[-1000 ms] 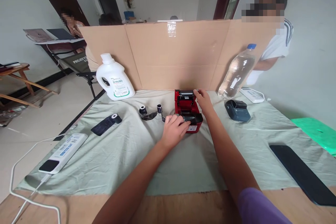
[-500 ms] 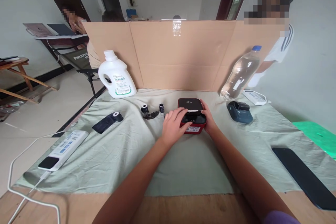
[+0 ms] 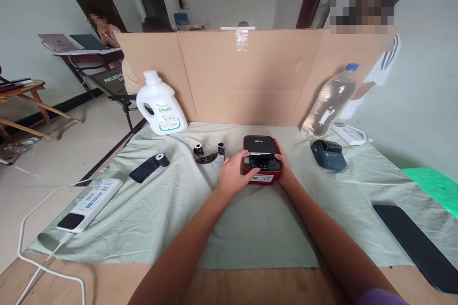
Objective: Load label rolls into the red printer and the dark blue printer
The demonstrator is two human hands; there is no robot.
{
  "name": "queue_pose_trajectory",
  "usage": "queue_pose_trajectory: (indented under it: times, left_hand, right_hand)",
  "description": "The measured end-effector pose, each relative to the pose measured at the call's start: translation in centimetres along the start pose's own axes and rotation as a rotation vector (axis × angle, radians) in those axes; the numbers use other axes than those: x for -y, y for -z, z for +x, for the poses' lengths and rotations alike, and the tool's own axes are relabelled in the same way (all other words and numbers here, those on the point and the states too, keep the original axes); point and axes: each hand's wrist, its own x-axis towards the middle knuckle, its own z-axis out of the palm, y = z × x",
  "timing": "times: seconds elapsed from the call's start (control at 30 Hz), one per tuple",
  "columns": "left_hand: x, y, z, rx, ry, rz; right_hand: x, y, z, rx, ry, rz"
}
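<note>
A small black-and-red printer (image 3: 263,144) stands on the cloth in front of me, its black lid raised a little at the front. My left hand (image 3: 234,171) grips its left side, with fingertips by the lid's edge and the thumb on the front top. On the opposite side, my right hand (image 3: 285,167) is wrapped round the printer's right wall. Left of the printer lie two small rolls joined by a black ribbon (image 3: 207,157). Farther left is another roll with a black strip (image 3: 148,168) unrolled from it.
A cardboard screen (image 3: 239,76) stands behind, with a white detergent bottle (image 3: 162,107) and a water bottle (image 3: 327,105) before it. A dark blue handheld device (image 3: 328,155) and a phone (image 3: 415,245) lie right. A white power bank (image 3: 91,205) with cable lies left. A person (image 3: 384,62) stands beyond.
My left hand's fingers have drawn back left from the lid's front edge to the printer's side. The right hand keeps its hold. The camera view has shifted slightly.
</note>
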Motion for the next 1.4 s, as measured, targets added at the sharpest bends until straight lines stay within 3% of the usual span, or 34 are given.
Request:
queue_pose_trajectory:
  times: [0.2, 0.5, 0.9, 0.97, 1.07, 1.2, 1.3, 1.4]
  left_hand:
    - [0.1, 0.2, -0.3, -0.016, -0.077, 0.004]
    - [0.2, 0.1, -0.3, 0.015, -0.04, -0.062]
    - [0.7, -0.2, -0.2, -0.006, -0.038, -0.074]
    - [1.5, 1.1, 0.5, -0.06, -0.028, -0.051]
    - [4.1, 5.3, 2.0, -0.257, 0.071, 0.114]
    - [9.2, 12.4, 2.5, -0.393, 0.403, 0.562]
    - [12.8, 15.6, 1.4, -0.282, 0.611, 0.659]
    - [15.0, 16.5, 0.4, -0.16, 0.686, 0.657]
  right_hand:
    - [-0.2, -0.3, -0.7, 0.04, 0.053, -0.041]
    - [0.2, 0.3, 0.1, -0.024, 0.005, -0.039]
    - [0.2, 0.6, 0.2, 0.037, 0.038, -0.073]
    - [0.3, 0.7, 0.1, 0.044, 0.022, -0.062]
    - [0.4, 0.8, 0.2, 0.041, 0.0, -0.041]
    - [0.3, 1.0, 0.4, 0.044, -0.02, -0.056]
    - [0.3, 1.0, 0.4, 0.045, -0.028, -0.046]
    - [0.4, 1.0, 0.4, 0.048, -0.028, -0.045]
